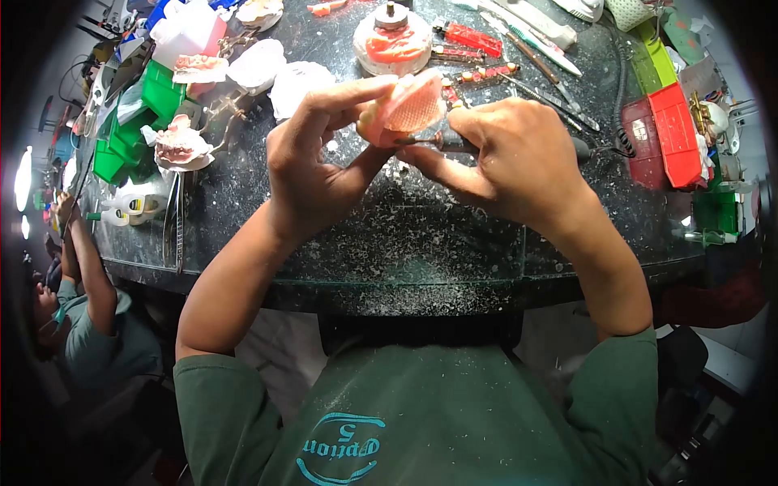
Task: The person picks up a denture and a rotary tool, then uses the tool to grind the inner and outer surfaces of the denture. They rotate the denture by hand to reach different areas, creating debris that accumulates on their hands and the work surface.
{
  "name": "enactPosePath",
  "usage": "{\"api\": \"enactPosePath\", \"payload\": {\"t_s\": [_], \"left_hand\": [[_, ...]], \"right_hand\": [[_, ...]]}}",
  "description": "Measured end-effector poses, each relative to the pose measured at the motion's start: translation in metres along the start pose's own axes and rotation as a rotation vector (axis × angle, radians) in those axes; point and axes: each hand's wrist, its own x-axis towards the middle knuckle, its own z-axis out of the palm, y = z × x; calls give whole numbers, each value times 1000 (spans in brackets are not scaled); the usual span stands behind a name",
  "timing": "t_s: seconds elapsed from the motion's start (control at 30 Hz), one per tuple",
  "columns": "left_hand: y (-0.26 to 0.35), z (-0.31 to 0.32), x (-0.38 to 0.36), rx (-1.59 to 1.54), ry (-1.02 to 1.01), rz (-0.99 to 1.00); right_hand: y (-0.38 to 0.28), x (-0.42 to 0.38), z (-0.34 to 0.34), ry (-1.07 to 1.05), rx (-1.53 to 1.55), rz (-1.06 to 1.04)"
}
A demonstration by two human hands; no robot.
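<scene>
A pink denture with a mesh-textured inner surface is held up over the bench, between the thumb and fingers of my left hand. My right hand is closed around a dark rotary handpiece, its thumb and forefinger near the front end. The handpiece's thin metal tip points left and meets the lower edge of the denture. My right fingertips sit close to my left fingers there. Pale shavings are scattered over the dark bench below both hands.
Behind the denture stands a round plaster mould with pink material. Red strips of teeth and hand tools lie at right. Plaster casts and green bins crowd the left; a red bin stands right. Another person sits far left.
</scene>
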Motion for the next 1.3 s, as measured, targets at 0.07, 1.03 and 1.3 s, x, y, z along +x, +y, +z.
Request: {"api": "enactPosePath", "payload": {"t_s": [0.07,1.03,1.3], "left_hand": [[-1,0,-1,10,-12,-10],[7,4,3,-284,31,-306],[3,2,1,-277,1,-269]], "right_hand": [[0,-1,0,-13,-1,6],[-3,1,5,83,96,5],[-5,0,9,152,153,-10]]}}
